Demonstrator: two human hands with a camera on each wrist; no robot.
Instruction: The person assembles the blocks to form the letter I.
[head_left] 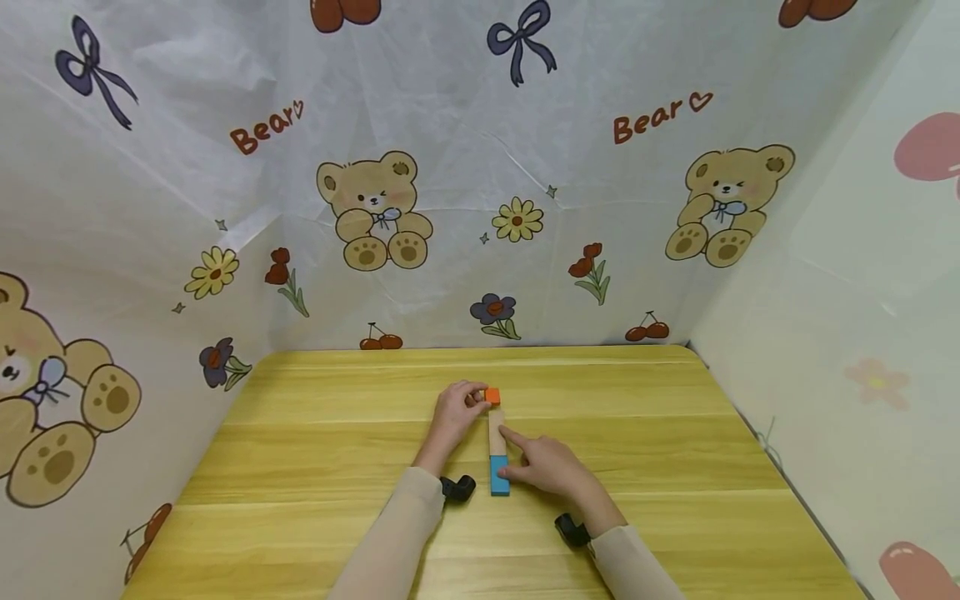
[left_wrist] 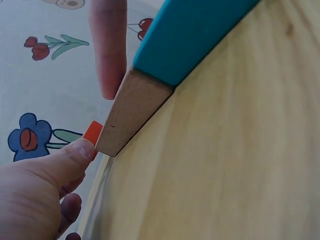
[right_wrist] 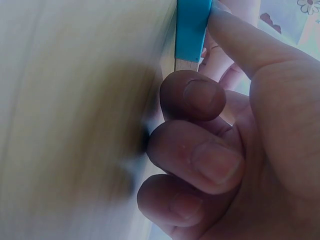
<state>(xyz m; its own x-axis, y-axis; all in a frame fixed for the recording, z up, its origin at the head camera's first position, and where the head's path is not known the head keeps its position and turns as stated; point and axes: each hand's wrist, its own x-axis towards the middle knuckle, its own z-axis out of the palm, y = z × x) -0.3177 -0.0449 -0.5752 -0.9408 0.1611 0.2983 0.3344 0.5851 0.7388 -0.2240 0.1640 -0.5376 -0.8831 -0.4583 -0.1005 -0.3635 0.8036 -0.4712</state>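
A blue block and a plain wooden block lie end to end in a line on the table, the blue one nearer the person. At the far end, the left hand pinches a small orange block between thumb and fingers. In the left wrist view the orange block is beside the end of the wooden block. From the right, the right hand reaches over with its index finger extended to the wooden block and its thumb on the blue block. Its other fingers are bent beneath the palm.
The yellow wood-grain table surrounds the blocks. Behind it hangs a white sheet printed with bears and flowers, which also covers the sides. Black wrist cameras sit on the left wrist and right wrist.
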